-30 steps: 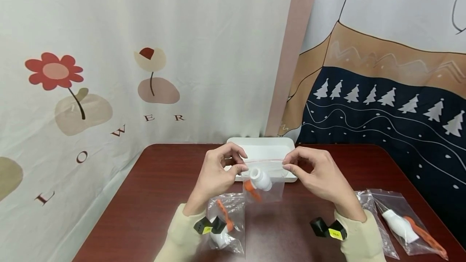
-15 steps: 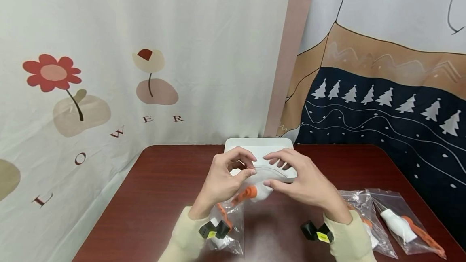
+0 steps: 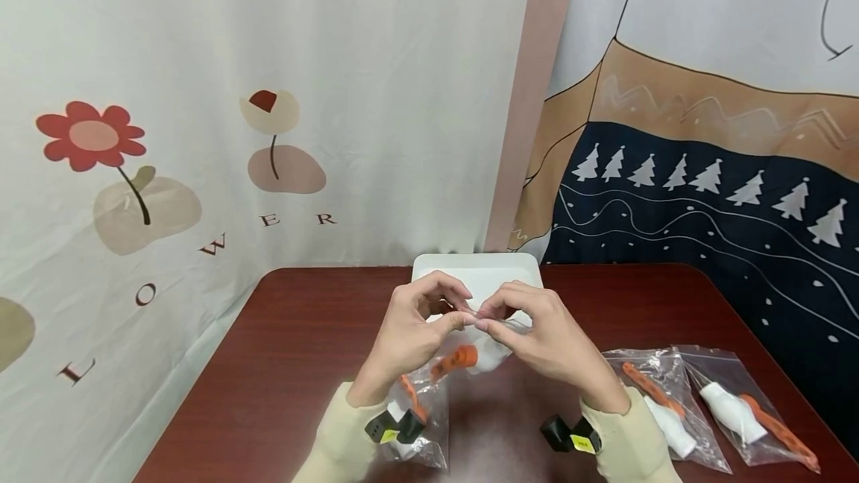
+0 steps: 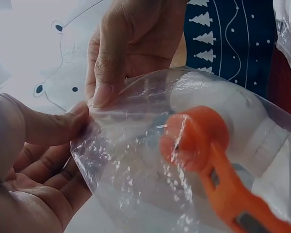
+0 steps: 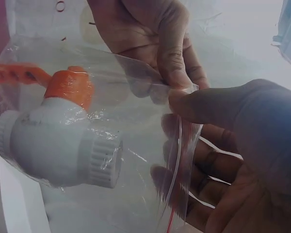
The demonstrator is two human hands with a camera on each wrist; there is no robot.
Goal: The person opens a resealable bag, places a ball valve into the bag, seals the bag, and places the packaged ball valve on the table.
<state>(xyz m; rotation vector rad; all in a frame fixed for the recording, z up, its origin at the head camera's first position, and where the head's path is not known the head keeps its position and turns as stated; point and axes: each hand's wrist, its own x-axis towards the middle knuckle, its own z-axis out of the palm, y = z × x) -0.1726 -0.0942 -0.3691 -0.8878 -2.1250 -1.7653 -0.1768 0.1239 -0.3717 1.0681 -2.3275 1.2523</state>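
Note:
My left hand (image 3: 412,330) pinches the top corner of a clear zip bag (image 4: 131,170) between thumb and fingers. Right beside it, my right hand (image 3: 540,326) pinches the same edge, and the two thumb tips almost meet. Inside the bag hangs a white plastic ball valve (image 5: 53,141) with a ribbed end and an orange lever handle (image 4: 203,145). A red zip line (image 5: 170,221) runs along the bag's mouth in the right wrist view. In the head view, the fingers cover part of the bag.
Behind the hands stands a white tray (image 3: 475,262) on the dark red table (image 3: 322,334). A similar bagged valve (image 3: 429,423) lies below the left hand, partly covered by the wrist camera. Two more bags (image 3: 661,408) with white and orange parts lie at the right.
The right hand has let go of the bag's right end, moved left and pinched the edge beside the left hand. The bagged valve has turned, its orange handle now pointing left.

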